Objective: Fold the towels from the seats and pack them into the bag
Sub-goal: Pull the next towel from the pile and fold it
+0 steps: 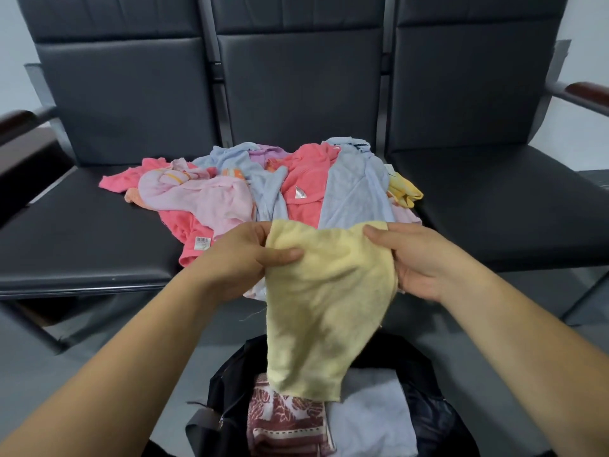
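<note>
Both hands grip one yellow towel (329,308), held up in front of the seats (82,245). My left hand (250,255) pinches its upper left corner, thumb across the front of the cloth. My right hand (418,258) holds the upper right corner, thumb on top and fingers curled behind. The towel hangs loose between them, narrowing downward, and its lower edge dangles over the mouth of the bag (425,407).

Behind it I see the pile (263,189) of unfolded towels, running from the left seat's right edge across the middle seat. From left to right it shows a coral piece, a pale pink one, blue ones around more coral, and a yellow one at the middle seat's right edge.

Below, the black bag stands open on the floor. A maroon towel (286,420) lies folded at its left side, with a white towel (372,410) touching it on the right.
</note>
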`<control>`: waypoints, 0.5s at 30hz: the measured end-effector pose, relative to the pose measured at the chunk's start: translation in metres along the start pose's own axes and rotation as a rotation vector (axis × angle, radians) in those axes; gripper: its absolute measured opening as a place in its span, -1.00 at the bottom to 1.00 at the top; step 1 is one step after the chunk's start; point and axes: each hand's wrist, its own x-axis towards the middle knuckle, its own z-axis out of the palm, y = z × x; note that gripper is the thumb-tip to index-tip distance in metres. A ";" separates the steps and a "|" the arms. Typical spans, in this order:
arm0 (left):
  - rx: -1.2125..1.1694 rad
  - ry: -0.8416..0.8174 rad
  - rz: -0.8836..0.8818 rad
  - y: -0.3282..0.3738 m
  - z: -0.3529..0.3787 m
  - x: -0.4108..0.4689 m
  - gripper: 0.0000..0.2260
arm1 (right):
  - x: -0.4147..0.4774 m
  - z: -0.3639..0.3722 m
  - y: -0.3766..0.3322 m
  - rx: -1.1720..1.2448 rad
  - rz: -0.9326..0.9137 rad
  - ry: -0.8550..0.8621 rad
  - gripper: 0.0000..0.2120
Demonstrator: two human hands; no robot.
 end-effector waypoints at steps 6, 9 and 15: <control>0.164 0.246 0.030 -0.009 0.002 0.004 -0.75 | -0.008 0.003 -0.006 0.343 0.053 -0.150 -0.60; -0.132 0.233 -0.099 -0.004 0.007 0.005 -0.67 | -0.012 0.009 -0.002 0.164 0.018 -0.283 -0.77; -0.400 -0.053 -0.093 -0.004 0.003 0.005 -0.62 | 0.002 0.008 0.006 -0.020 -0.107 -0.023 -0.78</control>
